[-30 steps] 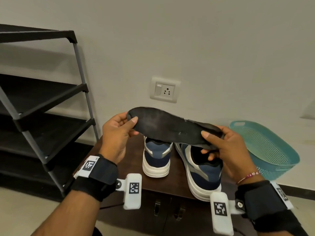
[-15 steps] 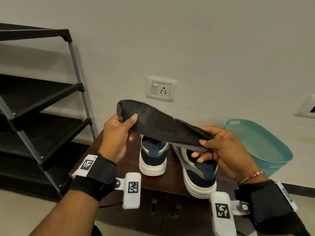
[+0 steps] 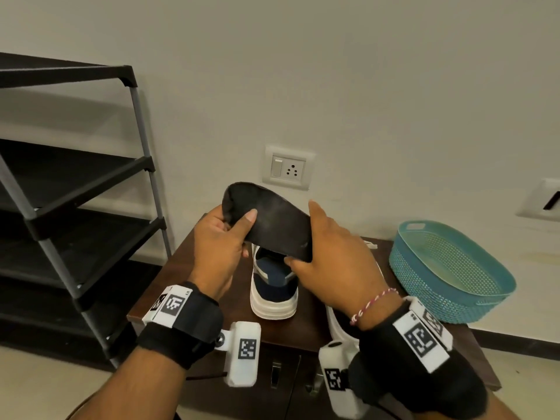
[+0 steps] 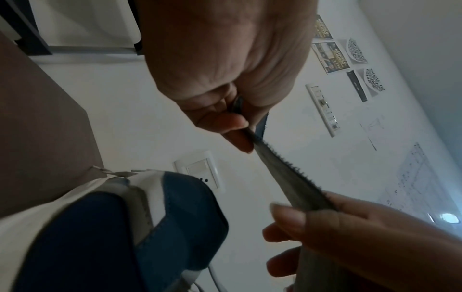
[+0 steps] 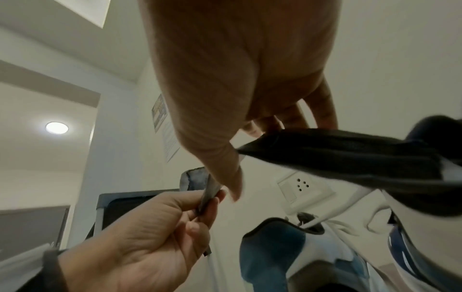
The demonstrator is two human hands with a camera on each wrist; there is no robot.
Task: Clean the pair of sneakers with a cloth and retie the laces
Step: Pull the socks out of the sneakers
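A black insole (image 3: 272, 221) is held up above the pair of sneakers. My left hand (image 3: 239, 225) pinches its left end between thumb and fingers, also seen edge-on in the left wrist view (image 4: 287, 171). My right hand (image 3: 300, 233) wraps across the insole's width, index finger over the top edge and thumb beneath. The left navy-and-white sneaker (image 3: 272, 286) stands heel toward me on the dark cabinet top (image 3: 194, 286). The right sneaker (image 3: 336, 325) is mostly hidden under my right hand. No cloth is in view.
A teal plastic basket (image 3: 454, 268) sits at the right end of the cabinet. A black shoe rack (image 3: 75, 192) stands to the left. A wall socket (image 3: 288, 168) is behind the sneakers. Cabinet door handles (image 3: 275, 374) show below the front edge.
My right hand has slid left along the insole toward my left hand and now covers its right part. The insole has risen slightly.
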